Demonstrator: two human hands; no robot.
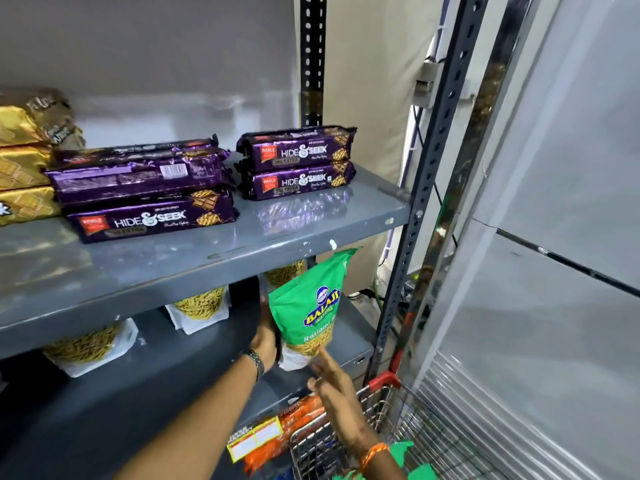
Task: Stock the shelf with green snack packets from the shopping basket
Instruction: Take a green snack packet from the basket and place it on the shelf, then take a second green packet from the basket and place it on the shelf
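Note:
A green Balaji snack packet (pixel 310 306) stands upright at the right end of the middle grey shelf (pixel 194 362). My left hand (pixel 265 342) holds its left edge from behind. Just below it my right hand (pixel 329 379) is open, its fingertips touching the packet's lower front. Several more packets of the same snack (pixel 204 308) stand further left and behind, their tops hidden by the shelf above. At the bottom right sits the wire shopping basket (pixel 349 441) with green packets (pixel 407 459) inside, partly hidden by my right forearm.
The upper shelf (pixel 242 244) carries purple Hide & Seek biscuit packs (pixel 298 164) and gold packs (pixel 20 174) on the left. Orange packets (pixel 277 431) lie on the shelf below. A slotted upright (pixel 412 220) and a glass-fronted cooler (pixel 540 271) stand to the right.

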